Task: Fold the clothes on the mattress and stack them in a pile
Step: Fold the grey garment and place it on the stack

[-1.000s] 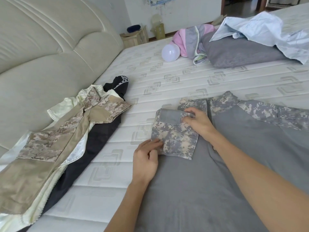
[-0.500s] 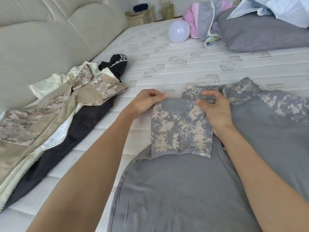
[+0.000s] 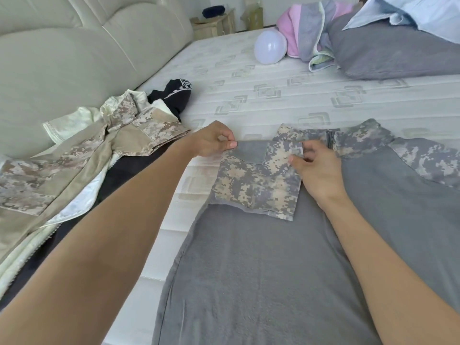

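A grey shirt (image 3: pixel 261 270) with grey camouflage sleeves lies flat on the white mattress (image 3: pixel 249 78). Its left sleeve (image 3: pixel 256 180) is folded over onto the grey body. My left hand (image 3: pixel 211 140) pinches the sleeve's top left corner. My right hand (image 3: pixel 316 165) pinches the sleeve's top right edge, next to the collar zip. At the left lies a pile of clothes: a tan camouflage shirt (image 3: pixel 82 150) on top of a cream garment (image 3: pixel 74 200) and a black garment (image 3: pixel 171 95).
A padded cream headboard (image 3: pixel 74 53) runs along the left. At the far side of the mattress sit a white balloon (image 3: pixel 270 47), a pink and grey garment (image 3: pixel 306 28), a grey pillow (image 3: pixel 388 51) and a pale blue shirt (image 3: pixel 423 13).
My left hand moved from the sleeve's lower left edge up to its top left corner. My right hand stayed at the sleeve's top right. The camera moved closer and lower.
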